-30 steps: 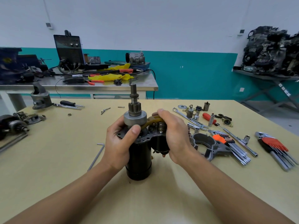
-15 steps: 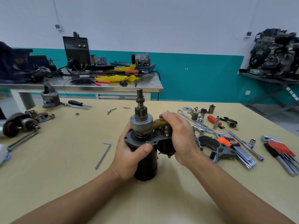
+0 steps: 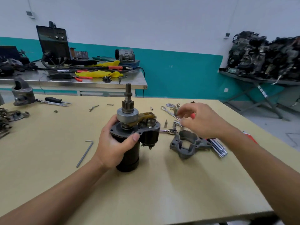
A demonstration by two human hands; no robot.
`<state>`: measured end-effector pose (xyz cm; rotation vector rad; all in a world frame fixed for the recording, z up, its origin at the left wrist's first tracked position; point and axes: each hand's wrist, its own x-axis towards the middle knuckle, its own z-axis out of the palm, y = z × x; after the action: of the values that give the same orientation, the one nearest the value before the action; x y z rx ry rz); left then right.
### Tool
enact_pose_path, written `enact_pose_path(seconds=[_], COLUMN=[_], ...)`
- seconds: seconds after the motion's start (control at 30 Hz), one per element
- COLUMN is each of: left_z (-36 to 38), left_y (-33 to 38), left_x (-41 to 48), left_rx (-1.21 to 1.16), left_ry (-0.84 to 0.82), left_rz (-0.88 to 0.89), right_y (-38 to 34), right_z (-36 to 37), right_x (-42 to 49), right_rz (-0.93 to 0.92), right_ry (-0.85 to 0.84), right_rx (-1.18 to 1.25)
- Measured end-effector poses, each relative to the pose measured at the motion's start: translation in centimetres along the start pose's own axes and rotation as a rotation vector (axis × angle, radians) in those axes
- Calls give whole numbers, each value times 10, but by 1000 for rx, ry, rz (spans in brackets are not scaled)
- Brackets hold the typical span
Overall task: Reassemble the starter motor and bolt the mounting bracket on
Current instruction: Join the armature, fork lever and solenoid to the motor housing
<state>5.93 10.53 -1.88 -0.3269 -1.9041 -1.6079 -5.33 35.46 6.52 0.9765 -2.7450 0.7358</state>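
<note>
Head view, nearest first: the left hand [image 3: 116, 143] grips the black body of the starter motor [image 3: 131, 161], fingers behind and thumb across the flange. It holds the motor upright on its end on the tabletop [image 3: 162, 184], the same hold as a second ago. What has changed is the other hand. Half a second back it was on top of the motor, working at the brown fork lever [image 3: 144, 116] beside the pinion gear [image 3: 127, 106]. Now that lever sits against the collar under the pinion with nobody touching it, so I judge that piece is seated. Just right of the motor lies the grey mounting bracket [image 3: 185, 143], flat on the tabletop, apart from the motor and not yet fitted. Beyond the bracket, the right hand [image 3: 203, 120] has swung out and hovers with fingers loosely curled. Under it are scattered sockets [image 3: 174, 125], a ratchet [image 3: 168, 131] and a spanner [image 3: 168, 112]. The hand is blurred, and I cannot tell whether it has pinched anything. My guess is that it is after a fastener or a tool, which would mean the bracket comes next. Farther back, a steel bench [image 3: 73, 83] carries a welder [image 3: 52, 44] and yellow rags [image 3: 99, 73], none of it in play.
</note>
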Motion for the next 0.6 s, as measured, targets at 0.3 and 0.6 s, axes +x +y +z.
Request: enact_pose_path(seconds=[0.3,0.6], left_z=[-5,-17], left_y=[3,1], left_x=[9,11], left_rx=[105,84], left_ry=[-63,-118], left_rz=[-17,7], right_y=[35,15], right_z=[6,13], right_x=[-39,-8], right_rz=[-59,-420], right_ry=[-585,-463], right_rx=[-520,-690])
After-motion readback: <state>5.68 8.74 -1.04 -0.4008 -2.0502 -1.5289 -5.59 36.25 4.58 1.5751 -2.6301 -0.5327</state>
